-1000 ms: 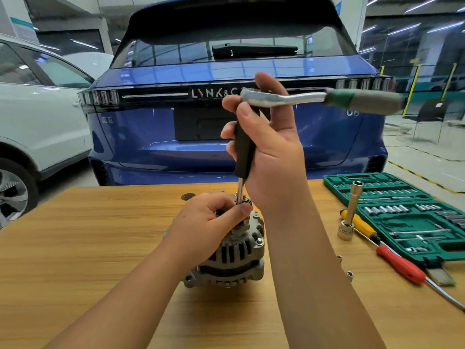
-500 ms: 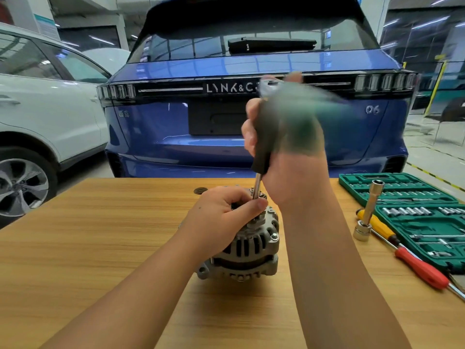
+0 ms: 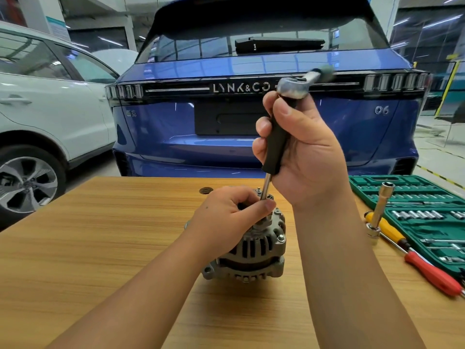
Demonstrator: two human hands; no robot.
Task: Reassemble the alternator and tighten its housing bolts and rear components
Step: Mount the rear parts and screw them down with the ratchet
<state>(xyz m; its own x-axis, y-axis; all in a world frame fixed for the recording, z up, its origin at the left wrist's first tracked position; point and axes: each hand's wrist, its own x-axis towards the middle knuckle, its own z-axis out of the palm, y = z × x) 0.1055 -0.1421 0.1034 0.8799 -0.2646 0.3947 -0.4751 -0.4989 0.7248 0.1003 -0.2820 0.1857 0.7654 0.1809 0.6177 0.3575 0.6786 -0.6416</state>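
A grey alternator [image 3: 254, 250] stands upright in the middle of the wooden table [image 3: 100, 248]. My left hand [image 3: 226, 217] grips its top, fingers curled around the base of a driver shaft. My right hand [image 3: 302, 152] holds the black driver handle [image 3: 275, 147] upright above the alternator. A silver ratchet head [image 3: 293, 87] sits on top of that handle, its green-gripped handle pointing away to the right and blurred. The socket end on the alternator is hidden by my left fingers.
A green socket set case [image 3: 415, 197] lies open at the right. Beside it lie a yellow-handled screwdriver [image 3: 387, 229], a red-handled screwdriver [image 3: 430, 273] and an upright long socket [image 3: 381, 210]. A small dark disc [image 3: 205, 190] lies behind the alternator. Blue and white cars stand beyond the table.
The ratchet handle has swung from pointing right toward the far right-back, turning on top of the driver. My left hand stays gripping the alternator top. The camera view shifted left.
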